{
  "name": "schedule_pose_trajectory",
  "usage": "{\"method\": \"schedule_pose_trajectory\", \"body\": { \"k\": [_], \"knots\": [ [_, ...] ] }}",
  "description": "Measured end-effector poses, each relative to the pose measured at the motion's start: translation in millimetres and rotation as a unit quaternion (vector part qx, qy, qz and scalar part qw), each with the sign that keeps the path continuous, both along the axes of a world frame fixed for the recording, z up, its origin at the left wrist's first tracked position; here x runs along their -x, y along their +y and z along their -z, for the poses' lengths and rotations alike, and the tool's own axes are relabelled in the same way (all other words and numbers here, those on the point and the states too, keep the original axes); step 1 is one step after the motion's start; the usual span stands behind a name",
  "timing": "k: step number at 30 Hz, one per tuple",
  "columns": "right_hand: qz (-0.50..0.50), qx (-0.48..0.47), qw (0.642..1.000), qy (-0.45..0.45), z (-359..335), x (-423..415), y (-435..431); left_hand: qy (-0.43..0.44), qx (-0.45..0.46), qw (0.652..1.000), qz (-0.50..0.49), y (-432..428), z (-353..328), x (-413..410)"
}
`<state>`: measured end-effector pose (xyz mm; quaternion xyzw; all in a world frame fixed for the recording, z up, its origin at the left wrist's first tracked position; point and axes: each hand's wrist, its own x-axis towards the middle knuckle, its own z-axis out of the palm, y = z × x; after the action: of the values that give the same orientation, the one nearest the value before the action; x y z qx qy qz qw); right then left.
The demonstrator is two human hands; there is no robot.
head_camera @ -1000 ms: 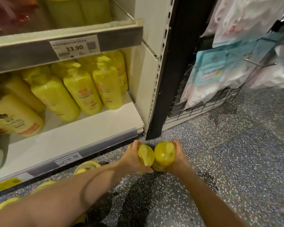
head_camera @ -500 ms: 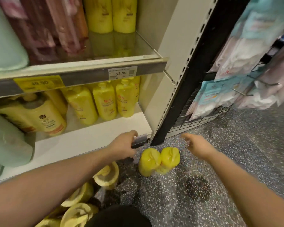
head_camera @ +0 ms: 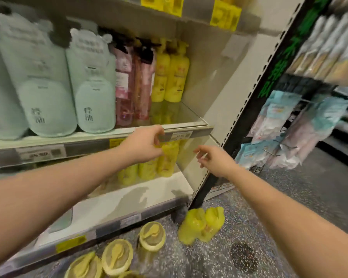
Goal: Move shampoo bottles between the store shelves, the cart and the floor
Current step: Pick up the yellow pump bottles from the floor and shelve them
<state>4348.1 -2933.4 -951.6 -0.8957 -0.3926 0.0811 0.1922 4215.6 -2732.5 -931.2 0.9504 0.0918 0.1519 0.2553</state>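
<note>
Two yellow shampoo bottles [head_camera: 201, 224] stand together on the speckled floor by the shelf's black upright. Several more yellow pump bottles [head_camera: 151, 235] stand on the floor in front of the bottom shelf. Yellow bottles [head_camera: 165, 163] stand at the back of the bottom shelf [head_camera: 129, 199], and two more yellow bottles [head_camera: 170, 77] are on the shelf above. My left hand [head_camera: 144, 145] is raised in front of the middle shelf's edge, fingers loosely curled, holding nothing. My right hand [head_camera: 215, 160] reaches toward the bottom shelf's right side, fingers relaxed and empty.
Large pale green bottles [head_camera: 88, 87] and pink bottles [head_camera: 133, 87] fill the middle shelf. A black shelf upright [head_camera: 247, 117] stands at the right. Packaged goods [head_camera: 289, 137] hang on wire hooks further right. Speckled floor [head_camera: 289, 217] lies open to the right.
Both hands let go of the two yellow bottles on the floor and rose toward the shelves. The camera view tilted upward.
</note>
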Motion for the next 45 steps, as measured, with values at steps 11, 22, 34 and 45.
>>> {"method": "schedule_pose_trajectory", "body": {
  "k": [11,22,34,45],
  "knots": [
    [0.024,-0.102,0.994,-0.042,-83,-9,51,-0.038,-0.029,0.998,-0.036,27,-72,7],
    [0.026,-0.109,0.993,-0.045,-104,-160,104,-0.032,-0.041,0.987,-0.150,19,-100,-124],
    [-0.011,-0.283,0.955,0.088,-114,-235,197,-0.063,0.006,0.940,-0.335,70,-120,-245],
    [0.015,-0.374,0.912,0.168,-99,-264,247,-0.092,0.084,0.925,-0.359,119,-121,-281]
  ]
}}
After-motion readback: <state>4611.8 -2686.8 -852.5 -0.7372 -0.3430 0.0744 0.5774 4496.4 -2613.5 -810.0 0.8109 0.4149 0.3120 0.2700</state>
